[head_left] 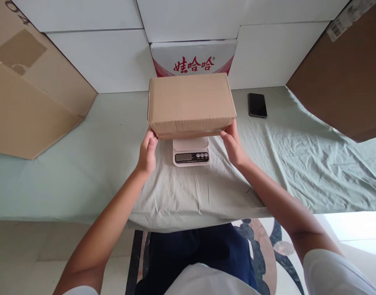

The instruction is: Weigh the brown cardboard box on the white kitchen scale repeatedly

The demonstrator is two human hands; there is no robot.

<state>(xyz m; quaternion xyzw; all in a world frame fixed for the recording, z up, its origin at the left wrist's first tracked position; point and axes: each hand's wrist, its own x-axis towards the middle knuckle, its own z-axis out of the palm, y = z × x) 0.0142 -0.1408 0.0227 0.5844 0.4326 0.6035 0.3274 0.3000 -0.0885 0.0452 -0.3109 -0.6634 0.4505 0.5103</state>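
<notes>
We stand at the table (83, 172), which is draped in a pale green cloth. Our left hand (147, 153) and right hand (233, 143) grip the box (190, 102) at its near lower corners, fingers pressed against its sides and underside. The box sits over the scale (190, 150), whose display end shows in front; we cannot tell whether it rests fully on the platform. We judge this to be the weighing step: seating the box calls for level, centred placement. A phone (257, 105) lies further right.
</notes>
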